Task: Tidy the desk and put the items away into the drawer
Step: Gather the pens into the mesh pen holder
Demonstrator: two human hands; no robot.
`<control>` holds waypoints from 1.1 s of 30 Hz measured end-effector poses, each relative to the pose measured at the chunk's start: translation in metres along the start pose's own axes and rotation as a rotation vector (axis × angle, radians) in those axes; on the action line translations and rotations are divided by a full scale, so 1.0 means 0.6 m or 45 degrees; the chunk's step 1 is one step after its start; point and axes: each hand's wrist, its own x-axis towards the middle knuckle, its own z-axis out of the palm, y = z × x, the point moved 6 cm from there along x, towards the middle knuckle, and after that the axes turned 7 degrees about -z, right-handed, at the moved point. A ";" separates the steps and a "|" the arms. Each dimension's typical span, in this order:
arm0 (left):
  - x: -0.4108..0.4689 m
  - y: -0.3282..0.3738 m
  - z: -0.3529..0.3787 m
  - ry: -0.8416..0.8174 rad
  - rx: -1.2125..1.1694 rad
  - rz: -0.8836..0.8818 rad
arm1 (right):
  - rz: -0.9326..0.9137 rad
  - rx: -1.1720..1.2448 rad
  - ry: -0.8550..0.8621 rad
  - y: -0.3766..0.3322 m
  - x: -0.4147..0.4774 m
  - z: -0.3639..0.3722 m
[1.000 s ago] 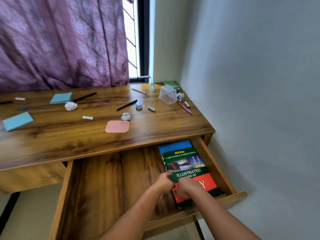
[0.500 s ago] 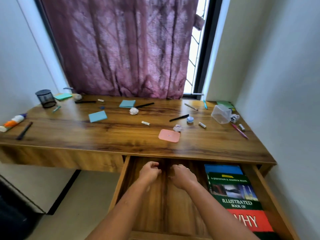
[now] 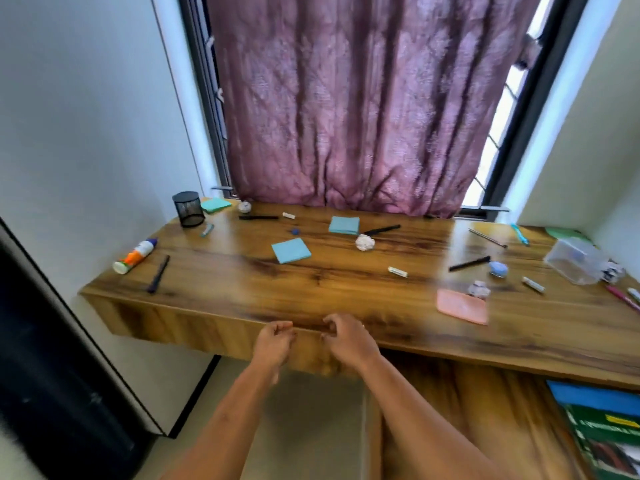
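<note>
My left hand (image 3: 274, 342) and my right hand (image 3: 349, 338) hover side by side at the front edge of the wooden desk (image 3: 339, 289), fingers curled loosely, nothing in either. The open drawer (image 3: 460, 420) is at lower right, with a green book (image 3: 609, 441) lying on a blue one (image 3: 595, 396). On the desk lie blue sticky pads (image 3: 291, 250), a pink pad (image 3: 462, 306), crumpled paper (image 3: 364, 242), black pens (image 3: 469, 264), a glue bottle (image 3: 135, 255) and a black mesh cup (image 3: 188, 208).
A clear plastic box (image 3: 573, 259) sits at the desk's right end by the wall, with pens (image 3: 623, 297) beside it. A purple curtain (image 3: 363, 105) hangs behind. A dark object (image 3: 52, 375) stands at left below the desk.
My hands let go of the book in the drawer and rose to the desk's front edge. The view swung left and now shows the desk's left end.
</note>
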 end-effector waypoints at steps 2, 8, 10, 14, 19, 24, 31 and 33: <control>0.048 0.024 -0.089 0.043 -0.037 0.038 | -0.023 0.034 -0.015 -0.065 0.054 0.045; 0.154 0.068 -0.327 0.208 -0.123 0.039 | -0.138 0.064 -0.069 -0.251 0.180 0.147; 0.171 0.081 -0.379 0.249 -0.127 0.035 | -0.158 0.072 -0.079 -0.292 0.206 0.166; 0.217 0.114 -0.451 0.275 -0.137 0.027 | -0.185 0.090 -0.095 -0.353 0.261 0.196; 0.275 0.133 -0.499 0.284 -0.211 -0.001 | -0.183 0.094 -0.104 -0.402 0.338 0.225; 0.346 0.190 -0.525 0.270 -0.255 0.038 | -0.174 0.163 -0.076 -0.442 0.446 0.233; 0.489 0.266 -0.556 0.289 -0.238 0.070 | -0.132 0.196 0.042 -0.478 0.659 0.238; 0.531 0.284 -0.560 0.281 -0.230 0.040 | -0.095 0.182 0.076 -0.488 0.727 0.239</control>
